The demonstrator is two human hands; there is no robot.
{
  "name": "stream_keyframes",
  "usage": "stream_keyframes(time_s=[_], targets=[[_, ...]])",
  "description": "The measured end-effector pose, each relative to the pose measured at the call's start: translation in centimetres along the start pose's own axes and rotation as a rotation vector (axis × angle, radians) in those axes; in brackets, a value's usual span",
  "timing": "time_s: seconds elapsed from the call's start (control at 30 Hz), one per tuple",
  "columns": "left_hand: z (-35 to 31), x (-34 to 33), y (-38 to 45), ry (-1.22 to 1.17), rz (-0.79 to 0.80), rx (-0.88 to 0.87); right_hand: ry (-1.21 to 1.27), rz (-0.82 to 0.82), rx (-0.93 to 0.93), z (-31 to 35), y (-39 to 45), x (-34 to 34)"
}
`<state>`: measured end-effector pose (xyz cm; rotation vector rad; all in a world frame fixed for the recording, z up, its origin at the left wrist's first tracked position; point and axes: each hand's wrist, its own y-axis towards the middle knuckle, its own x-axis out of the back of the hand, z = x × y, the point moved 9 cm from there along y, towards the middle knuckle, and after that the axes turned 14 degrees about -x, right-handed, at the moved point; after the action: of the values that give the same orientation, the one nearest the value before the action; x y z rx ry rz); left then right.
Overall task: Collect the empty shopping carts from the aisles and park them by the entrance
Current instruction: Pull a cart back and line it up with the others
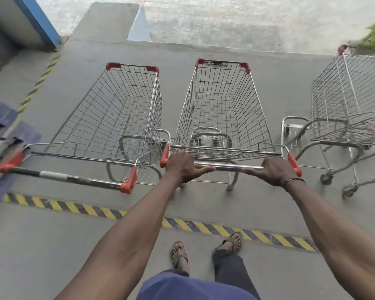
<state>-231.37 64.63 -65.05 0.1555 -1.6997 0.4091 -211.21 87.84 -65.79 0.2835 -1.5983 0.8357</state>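
Grey concrete floor (204, 50) by a sunlit opening, with three empty wire carts side by side.

On it the middle cart (222, 109) stands square ahead of the person, its basket bare, its chrome handle bar (228, 166) gripped at both ends: the left hand (183, 166) is curled over the bar just inside the left orange end cap, thumb lying along the bar, and the right hand (274, 171) is wrapped round it beside the right cap, a thin band on that wrist. Just to its left stands the left cart (117, 118), angled slightly; well to the right, the right cart (351, 100) has another basket nested into its rear. A yellow-and-black striped line (78, 208) crosses the floor behind the carts, where the person's sandalled feet (179, 253) stand.
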Motion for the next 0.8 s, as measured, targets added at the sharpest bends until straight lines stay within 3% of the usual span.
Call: stream_keyframes(time_s=[0.8], targets=[[-1.3,-1.5,-8.0,-0.036,-0.03,0.106,0.0,0.015,0.058,1.6,-5.5,-2.1]])
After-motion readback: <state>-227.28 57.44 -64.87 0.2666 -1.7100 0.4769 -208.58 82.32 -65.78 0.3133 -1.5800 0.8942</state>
